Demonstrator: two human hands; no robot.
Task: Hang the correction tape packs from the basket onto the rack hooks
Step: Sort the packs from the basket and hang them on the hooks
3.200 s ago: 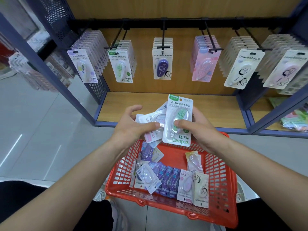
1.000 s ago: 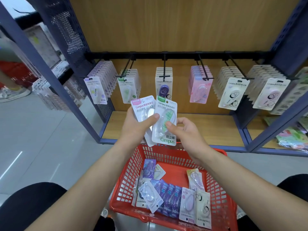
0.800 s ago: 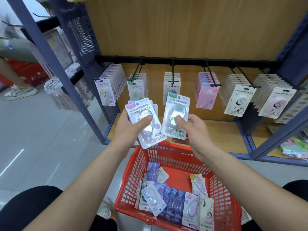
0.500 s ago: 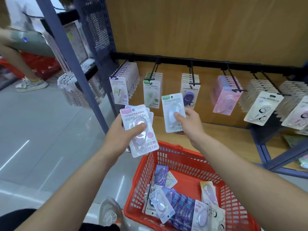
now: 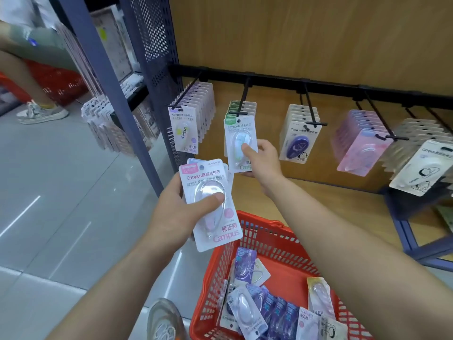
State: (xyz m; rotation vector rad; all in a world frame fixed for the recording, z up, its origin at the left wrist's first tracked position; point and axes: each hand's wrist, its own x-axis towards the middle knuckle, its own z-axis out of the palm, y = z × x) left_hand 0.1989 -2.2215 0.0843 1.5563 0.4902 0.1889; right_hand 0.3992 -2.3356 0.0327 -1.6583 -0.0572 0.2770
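Card pack (image 5: 237, 130) with glossy oval blister (image 5: 238, 143)

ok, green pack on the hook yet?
Cannot tell: right hand pinches the green pack at the hook tip; its hole is too small.

The pink pack (image 5: 210, 204) in the left hand (image 5: 179, 214) reads "Campus 原紙色帯芯" across its top and, in pink at the bottom, "修正帯" above "Campus"; its smaller lines are blurred. The green pack (image 5: 239, 143) in the right hand (image 5: 263, 160) carries the same "Campus 原紙色帯芯" heading, with a green "Campus" half hidden below. The lilac pack (image 5: 185, 130) on the leftmost hook shows that heading too, "Campus" running up the tape body, and "修正帯" over "Campus" below. The navy pack (image 5: 299, 141) and the white pack (image 5: 424, 168) each read "Campus" at the top. Print on the packs in the basket (image 5: 282, 244) is too small to read.
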